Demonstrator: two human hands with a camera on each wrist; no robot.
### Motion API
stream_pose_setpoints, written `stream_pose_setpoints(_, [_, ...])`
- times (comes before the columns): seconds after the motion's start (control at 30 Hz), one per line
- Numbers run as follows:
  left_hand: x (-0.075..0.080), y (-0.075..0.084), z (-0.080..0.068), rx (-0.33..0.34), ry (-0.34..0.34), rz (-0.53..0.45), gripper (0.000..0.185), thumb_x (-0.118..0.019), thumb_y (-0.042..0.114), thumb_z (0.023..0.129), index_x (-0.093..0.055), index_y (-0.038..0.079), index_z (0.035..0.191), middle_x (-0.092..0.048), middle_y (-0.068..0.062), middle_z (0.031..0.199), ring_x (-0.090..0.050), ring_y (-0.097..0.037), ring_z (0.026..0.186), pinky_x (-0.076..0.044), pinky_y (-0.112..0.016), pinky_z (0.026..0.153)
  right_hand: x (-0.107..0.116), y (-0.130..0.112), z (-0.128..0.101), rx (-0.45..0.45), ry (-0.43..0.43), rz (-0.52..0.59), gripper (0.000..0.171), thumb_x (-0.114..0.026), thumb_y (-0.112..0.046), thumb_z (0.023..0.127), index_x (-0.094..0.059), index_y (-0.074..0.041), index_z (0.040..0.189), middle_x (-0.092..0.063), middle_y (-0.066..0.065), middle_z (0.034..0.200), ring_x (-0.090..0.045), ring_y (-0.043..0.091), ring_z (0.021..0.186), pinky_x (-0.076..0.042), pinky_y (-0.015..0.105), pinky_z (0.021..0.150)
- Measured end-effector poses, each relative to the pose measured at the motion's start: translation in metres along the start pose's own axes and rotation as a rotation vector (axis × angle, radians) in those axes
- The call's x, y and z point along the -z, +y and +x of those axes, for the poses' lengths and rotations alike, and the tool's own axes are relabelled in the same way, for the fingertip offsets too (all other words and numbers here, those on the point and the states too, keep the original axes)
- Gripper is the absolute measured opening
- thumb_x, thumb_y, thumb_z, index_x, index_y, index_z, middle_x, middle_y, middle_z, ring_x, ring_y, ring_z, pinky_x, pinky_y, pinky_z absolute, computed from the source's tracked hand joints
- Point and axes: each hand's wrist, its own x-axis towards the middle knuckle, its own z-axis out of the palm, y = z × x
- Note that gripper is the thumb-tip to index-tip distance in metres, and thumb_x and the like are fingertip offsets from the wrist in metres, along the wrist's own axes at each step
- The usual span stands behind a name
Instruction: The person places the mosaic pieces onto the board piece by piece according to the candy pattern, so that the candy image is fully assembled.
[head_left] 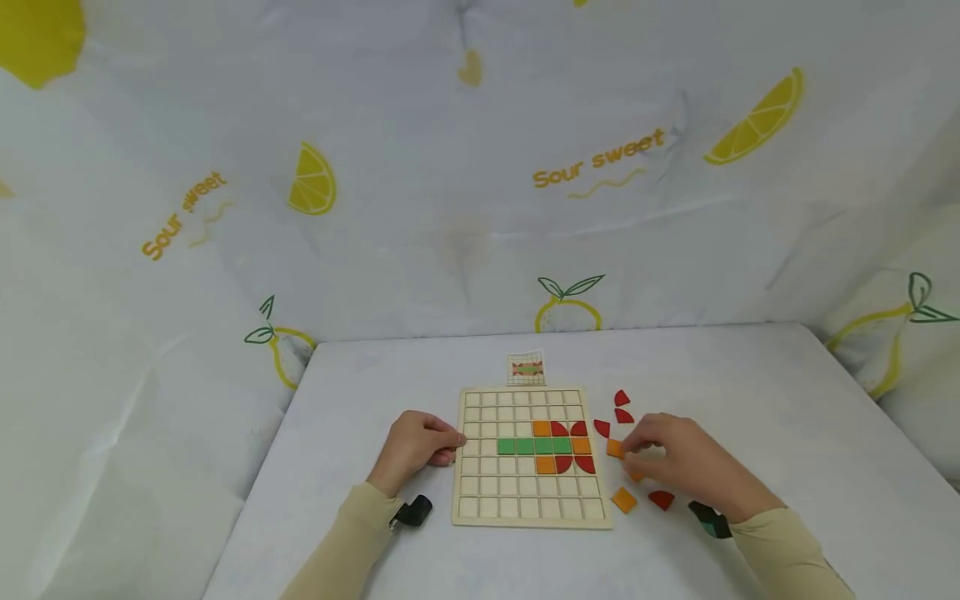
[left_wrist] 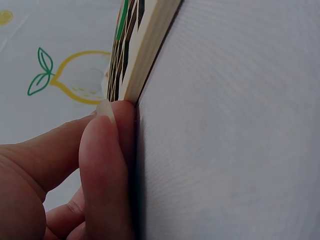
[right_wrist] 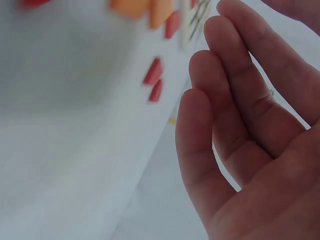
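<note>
A pale wooden grid board (head_left: pixel 480 507) lies on the table. My left hand (head_left: pixel 422 442) grips its left edge with thumb and fingertips, which the left wrist view shows close against the board's side. On the board, a row of green squares (head_left: pixel 525 446) is set among orange squares (head_left: pixel 542 428) and red quarter-circle pieces (head_left: pixel 585 464). Right of the board, my right hand (head_left: pixel 678 458) hovers with gently bent fingers, fingertips right at a loose orange square (head_left: pixel 615 448). Another orange square (head_left: pixel 636 477) is partly hidden beneath this hand. No piece shows in its palm in the right wrist view.
A small pattern card (head_left: pixel 527 368) stands at the board's far edge. Loose red quarter-circles (head_left: pixel 623 415) lie right of the board; another red quarter-circle (head_left: pixel 661 500) and an orange square (head_left: pixel 623 500) lie nearer me. A lemon-printed cloth (head_left: pixel 420 250) hangs behind the table.
</note>
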Motion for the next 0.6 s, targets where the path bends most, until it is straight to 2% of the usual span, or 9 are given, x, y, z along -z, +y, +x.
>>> stream_pose_setpoints(0.17, [0.003,-0.002,-0.001,-0.003,0.002,-0.008,0.018,-0.083,0.022,0.082,-0.076,0.007,0.088,-0.077,-0.006,0.080,-0.070,-0.011,0.062,-0.062,-0.028,0.063,0.002,0.018,-0.016,-0.067,-0.035,-0.018,0.021,-0.084,-0.035,0.081,-0.075,-0.024,0.096,-0.067,-0.009,0.094,-0.060,0.013,0.093,-0.058,0.036,0.082])
stream_pose_setpoints(0.3, [0.003,-0.005,-0.001,-0.010,0.002,-0.010,0.018,-0.083,0.023,0.082,-0.076,0.007,0.088,-0.077,-0.006,0.078,-0.070,-0.011,0.061,-0.062,-0.028,0.063,0.001,0.027,-0.015,-0.036,-0.016,-0.033,0.021,-0.085,-0.030,0.080,-0.075,-0.026,0.099,-0.067,-0.010,0.096,-0.061,0.012,0.094,-0.058,0.037,0.084])
stream_pose_setpoints(0.4, [0.003,-0.004,-0.001,-0.011,0.003,-0.008,0.019,-0.084,0.023,0.081,-0.076,0.007,0.088,-0.076,-0.006,0.077,-0.069,-0.011,0.060,-0.062,-0.028,0.062,0.001,0.031,-0.011,-0.008,-0.008,-0.018,0.023,-0.085,-0.028,0.081,-0.075,-0.028,0.101,-0.066,-0.012,0.097,-0.060,0.011,0.096,-0.058,0.032,0.083])
stream_pose_setpoints(0.6, [0.001,0.000,-0.001,-0.013,-0.003,0.000,0.019,-0.083,0.023,0.082,-0.076,0.008,0.089,-0.077,-0.005,0.078,-0.070,-0.011,0.061,-0.062,-0.027,0.062,-0.003,0.036,-0.001,0.016,-0.041,0.043,0.024,-0.085,-0.026,0.081,-0.074,-0.032,0.102,-0.066,-0.016,0.100,-0.059,0.009,0.099,-0.056,0.025,0.083])
